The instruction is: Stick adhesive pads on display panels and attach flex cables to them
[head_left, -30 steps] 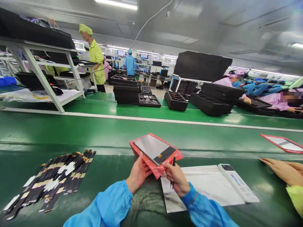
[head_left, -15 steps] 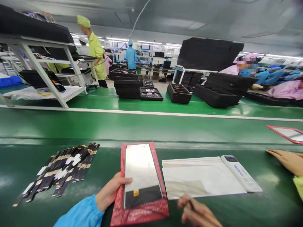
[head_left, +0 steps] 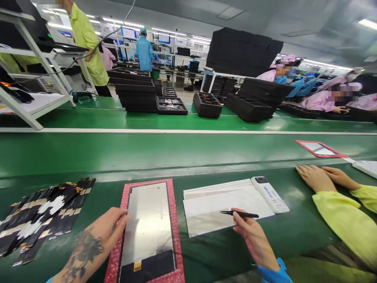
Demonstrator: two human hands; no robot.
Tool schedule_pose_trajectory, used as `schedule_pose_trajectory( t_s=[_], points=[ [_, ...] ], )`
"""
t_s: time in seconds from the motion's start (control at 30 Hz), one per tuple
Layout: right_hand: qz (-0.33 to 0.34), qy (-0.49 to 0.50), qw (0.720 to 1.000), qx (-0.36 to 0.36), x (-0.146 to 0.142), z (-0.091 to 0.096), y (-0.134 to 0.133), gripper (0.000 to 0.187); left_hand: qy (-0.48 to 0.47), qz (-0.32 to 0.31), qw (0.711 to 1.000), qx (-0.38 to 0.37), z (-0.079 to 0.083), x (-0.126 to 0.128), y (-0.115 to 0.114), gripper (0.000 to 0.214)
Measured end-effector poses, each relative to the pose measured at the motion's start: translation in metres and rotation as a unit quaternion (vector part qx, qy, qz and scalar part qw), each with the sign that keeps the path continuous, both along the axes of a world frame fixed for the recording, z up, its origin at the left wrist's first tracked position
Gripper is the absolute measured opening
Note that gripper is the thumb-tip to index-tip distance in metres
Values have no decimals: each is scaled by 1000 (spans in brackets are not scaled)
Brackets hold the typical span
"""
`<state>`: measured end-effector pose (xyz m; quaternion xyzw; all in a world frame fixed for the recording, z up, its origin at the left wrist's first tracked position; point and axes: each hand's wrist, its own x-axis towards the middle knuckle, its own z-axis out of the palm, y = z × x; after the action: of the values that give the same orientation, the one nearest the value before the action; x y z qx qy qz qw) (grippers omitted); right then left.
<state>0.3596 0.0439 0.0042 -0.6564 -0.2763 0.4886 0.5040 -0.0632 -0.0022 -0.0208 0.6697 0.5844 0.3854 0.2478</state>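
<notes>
A flat display panel (head_left: 149,220), pale with a black lower band and a small yellow tab (head_left: 137,266), lies on a red bubble-wrap sheet (head_left: 178,251) in front of me. My left hand (head_left: 110,226) has its fingers closed at the panel's left edge; the fingertips' undersides are hidden. Black tweezers (head_left: 246,214) are held in my right hand (head_left: 250,232), above a white sheet stack (head_left: 212,208) with a white device (head_left: 270,196) at its right end. The tweezers point left, with nothing visible at their tips.
Black strip-like flex cables (head_left: 44,216) are heaped at left. On the right, a co-worker's hands (head_left: 321,177) rest on the green bench (head_left: 206,255), near a red-framed panel (head_left: 319,149). Black trays (head_left: 135,92) and a white rack (head_left: 29,114) stand beyond the white rail.
The panel and red wrap now lie lower and further left in view. My left hand has shifted to the panel's edge. My right hand has risen over the white sheets with the tweezers.
</notes>
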Motion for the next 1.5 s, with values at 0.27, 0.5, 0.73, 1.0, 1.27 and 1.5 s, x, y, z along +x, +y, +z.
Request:
schedule_pose_trajectory(
  t_s=[0.27,0.5,0.73,1.0,1.27,1.5],
  points=[
    [-20,-11,1000,17,28,-13,-12,48,-114,-323,938,-45,25,192,85,31],
    [-60,-63,995,50,45,-27,-12,37,-71,-439,895,-12,-8,275,155,32],
    [-56,-73,994,51,41,-35,-10,37,-63,-445,893,-5,-23,274,166,34],
    [-66,-70,994,47,41,-36,-11,40,-97,-444,890,-29,-25,275,166,34],
    [-64,-71,994,48,36,-33,-13,39,-143,-444,880,-88,-20,275,165,33],
    [-50,-75,995,31,37,-24,-4,43,-121,-448,883,-65,-21,274,166,32]
  ],
)
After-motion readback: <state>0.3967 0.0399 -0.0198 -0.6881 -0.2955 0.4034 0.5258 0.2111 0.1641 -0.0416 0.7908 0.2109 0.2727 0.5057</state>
